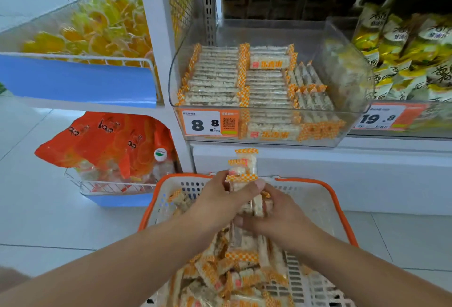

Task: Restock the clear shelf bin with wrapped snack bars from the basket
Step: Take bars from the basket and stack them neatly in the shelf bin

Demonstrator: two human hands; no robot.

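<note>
White shop shelving is filling the upper frame. At centre, the left hand (220,194) is gripping a stack of snack bars (243,169) above the basket (342,209); the right hand (276,216) is pinching more. Squaring the stack first should help it slot into the clear bin (347,62), upper right.

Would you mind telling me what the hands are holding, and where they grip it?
Both hands, left hand and right hand, grip a bunch of snack bars around its lower part; the tops stick out.

The left hand (221,193) and right hand (276,211) are hiding the held bars' (244,167) lower ends. The bottom edge is cutting off the basket's (342,211) near side.
</note>
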